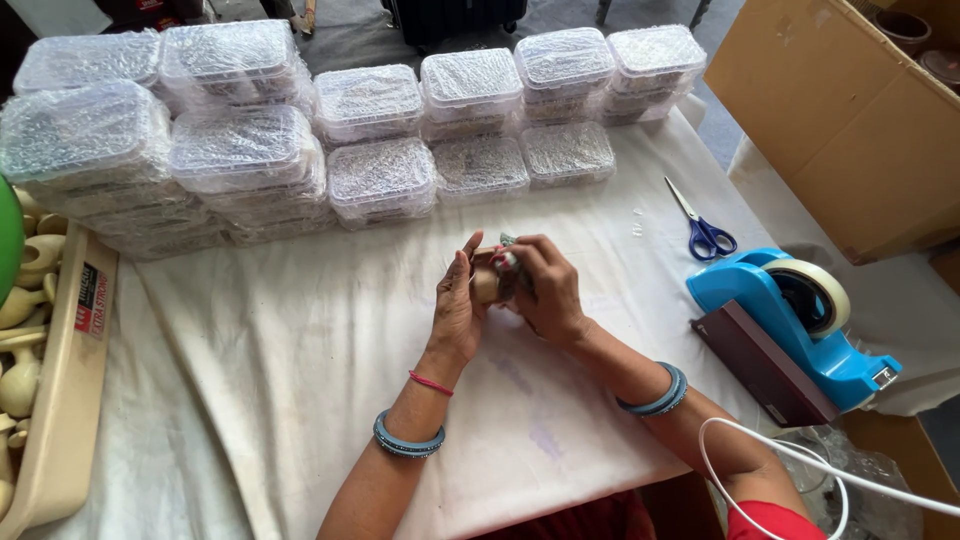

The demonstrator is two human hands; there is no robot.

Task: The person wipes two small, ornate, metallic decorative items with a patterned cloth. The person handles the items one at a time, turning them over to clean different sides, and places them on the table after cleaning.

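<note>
Creased white cloth (300,330), left hand (456,312) and right hand (545,290) grip closed around small rounded wooden piece (487,285), bubble-wrapped boxes (380,180) behind

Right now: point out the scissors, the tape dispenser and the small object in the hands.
scissors (711,238): head view, on the blue handles.
tape dispenser (790,330): head view, on the blue body below the roll.
small object (487,285): head view, on its tan rounded part between both hands.

Pretty bright, even daylight, soft shadows only, sharp focus, some wide-angle bending at the edges, mild glare on the plastic boxes (380,175).
</note>
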